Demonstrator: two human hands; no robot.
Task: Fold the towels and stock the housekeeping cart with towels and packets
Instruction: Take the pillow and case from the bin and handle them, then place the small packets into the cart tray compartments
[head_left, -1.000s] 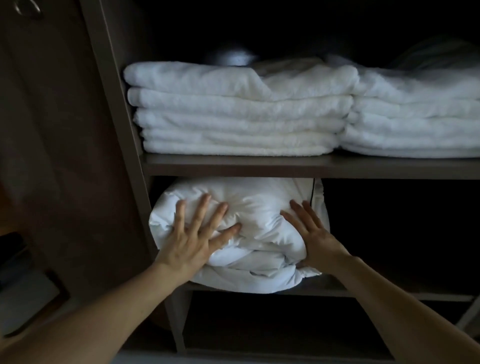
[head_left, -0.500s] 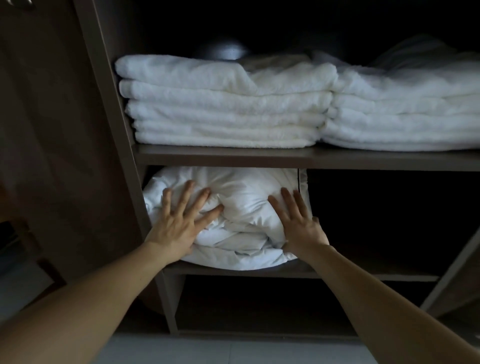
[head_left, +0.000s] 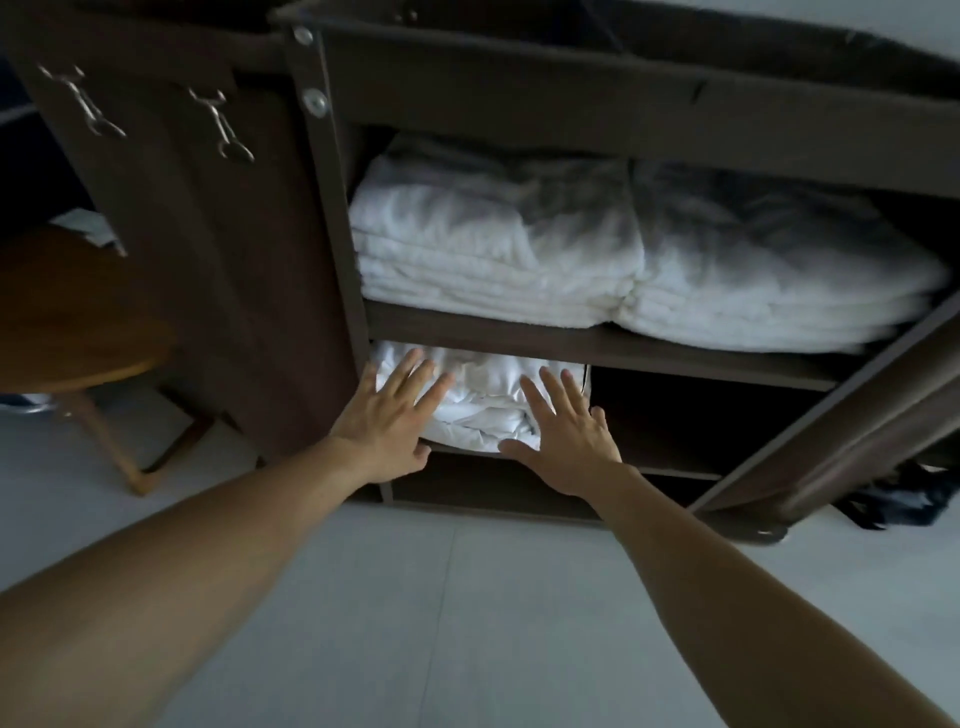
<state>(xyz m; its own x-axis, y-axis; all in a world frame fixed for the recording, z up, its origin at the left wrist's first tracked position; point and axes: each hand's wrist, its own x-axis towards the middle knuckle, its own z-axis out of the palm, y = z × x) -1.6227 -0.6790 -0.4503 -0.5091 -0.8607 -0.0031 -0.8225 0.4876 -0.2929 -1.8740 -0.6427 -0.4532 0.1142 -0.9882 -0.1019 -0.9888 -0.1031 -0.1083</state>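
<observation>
Item: white crumpled linen bundle (head_left: 483, 402); location, lower shelf of the dark brown housekeeping cart (head_left: 332, 218), left end, close against the upright; long axis left to right along the shelf edge.

My left hand (head_left: 387, 418): fingers straight and spread, flat on the bundle's left front, grasping nothing; my right hand (head_left: 566, 436): likewise flat and released, on the right front; both about equally near, the bundle lying straight ahead of my palms, so I judge any further push goes directly inward.

Right of my right hand: dark shelf space, contents not discernible.

Upper shelf: two stacks of folded white towels (head_left: 467, 260), side by side and touching; packets, none in view.

Left of cart: round wooden table (head_left: 72, 312); metal hooks (head_left: 223, 127) on the side panel.
</observation>
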